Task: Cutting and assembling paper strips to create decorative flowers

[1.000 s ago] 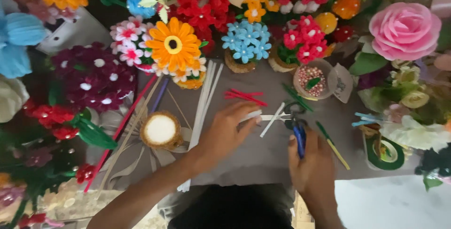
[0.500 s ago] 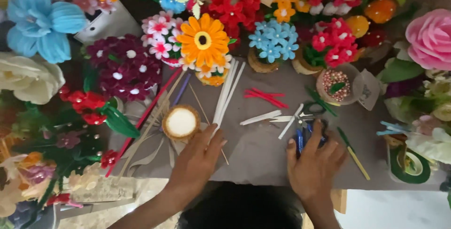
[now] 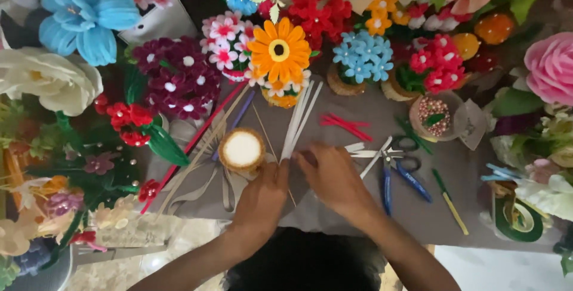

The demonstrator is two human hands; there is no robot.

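- Left hand (image 3: 262, 198) lay at lower centre of frame, fingers curled, touching the lower end of the white sticks (image 3: 300, 121); grip unclear
- Right hand (image 3: 334, 177) sat just beside it, fingers bent on the same ends, grip not discernible
- Round white-topped pot (image 3: 241, 149) just left of hands
- Blue-handled pliers (image 3: 399, 174) to the right

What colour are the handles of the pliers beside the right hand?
Blue, on the pliers right of the right hand; head view.
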